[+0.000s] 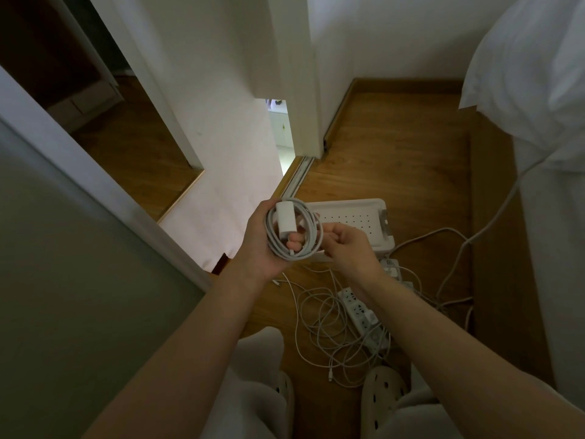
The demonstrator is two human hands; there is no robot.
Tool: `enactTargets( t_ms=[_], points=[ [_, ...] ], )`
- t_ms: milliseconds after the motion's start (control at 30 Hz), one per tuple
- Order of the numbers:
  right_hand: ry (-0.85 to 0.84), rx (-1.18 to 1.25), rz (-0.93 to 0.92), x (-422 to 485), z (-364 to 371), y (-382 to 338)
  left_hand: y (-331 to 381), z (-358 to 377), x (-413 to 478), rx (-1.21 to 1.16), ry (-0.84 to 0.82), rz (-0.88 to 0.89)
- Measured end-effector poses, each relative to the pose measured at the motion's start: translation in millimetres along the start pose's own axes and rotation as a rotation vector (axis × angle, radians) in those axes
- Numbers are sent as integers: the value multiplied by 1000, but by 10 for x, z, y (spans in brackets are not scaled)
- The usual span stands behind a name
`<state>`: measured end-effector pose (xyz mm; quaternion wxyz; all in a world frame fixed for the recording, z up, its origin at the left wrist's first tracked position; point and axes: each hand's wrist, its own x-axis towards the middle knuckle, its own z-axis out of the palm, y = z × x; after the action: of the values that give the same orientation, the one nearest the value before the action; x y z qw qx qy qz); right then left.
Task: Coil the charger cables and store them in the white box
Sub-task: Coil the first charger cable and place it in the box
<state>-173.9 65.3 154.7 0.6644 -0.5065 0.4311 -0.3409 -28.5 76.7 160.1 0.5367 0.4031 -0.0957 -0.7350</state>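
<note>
**Charger cable wound into a coil above the white box**

A person stands on a wooden floor (395, 147), arms stretched forward, both hands held together above it. The left hand (256, 245) grips a coiled charger cable (304, 253), palm up, with the thumb showing through the middle of the loops. A white charger brick (283, 221) lies against the fingers inside the coil. The right hand (354, 248) sits just beside the coil's right edge with its fingers curled; it cannot be told whether they pinch the cable or only touch it.

The white box (354, 218) rests on the floor behind and below the hands, open side up, its perforated bottom showing and its near left corner hidden by the coil.

Nearer the person, loose cables (329, 327) sprawl in tangled loops across the floor, partly over a white power strip (361, 312). A thicker cord (468, 240) runs down from the bed (554, 217) at the right and curves toward the strip. The toes of two pale slippers (383, 388) show at the bottom edge, either side of the tangle.
</note>
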Motion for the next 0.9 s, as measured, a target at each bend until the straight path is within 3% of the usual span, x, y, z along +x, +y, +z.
enactTargets(
  t_ms=[167,300,533,667,900],
  points=[
    [-56,69,232,45,-38,48,-82,30,18,-1,36,-122],
    [-53,226,268,26,-12,18,-91,12,37,-29,56,-165],
    [154,239,121,-51,103,4,-121,-13,94,0,99,-141],
    [82,-24,-117,-89,108,-4,-131,41,72,87,130,-101],
    [203,-241,-226,-64,117,46,-167,57,132,82,133,-71]
  ],
)
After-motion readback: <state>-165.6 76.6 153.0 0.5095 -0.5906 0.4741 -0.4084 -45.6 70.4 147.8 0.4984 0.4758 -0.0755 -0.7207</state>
